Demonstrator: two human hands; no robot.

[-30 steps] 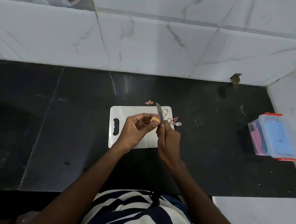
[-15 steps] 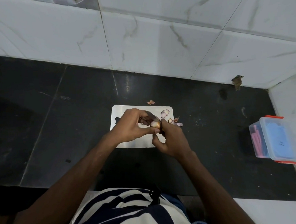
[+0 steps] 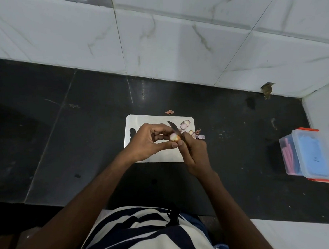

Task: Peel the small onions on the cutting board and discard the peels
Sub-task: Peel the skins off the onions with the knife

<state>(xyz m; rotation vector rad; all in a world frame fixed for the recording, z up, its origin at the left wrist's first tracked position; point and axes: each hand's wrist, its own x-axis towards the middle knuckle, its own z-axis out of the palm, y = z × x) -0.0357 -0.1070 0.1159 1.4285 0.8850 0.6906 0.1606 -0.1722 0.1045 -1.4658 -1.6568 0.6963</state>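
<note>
Left hand (image 3: 147,142): your grip pinches a small onion (image 3: 174,137) between thumb and fingertips, at frame centre above the cutting board (image 3: 141,121).
Right hand (image 3: 194,153): your grip is wrapped round a knife (image 3: 175,128), blade seemingly against the onion.
Peeled onions (image 3: 185,124): on the board's upper right.
Peels (image 3: 199,135): on the dark counter (image 3: 84,140), just off the board's right edge.

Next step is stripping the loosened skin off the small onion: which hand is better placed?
Right, probably. The right hand holds the dark-bladed knife with its blade against the small pinkish onion. The left hand pinches that onion above the white plastic cutting board, so it cannot let go.
</note>
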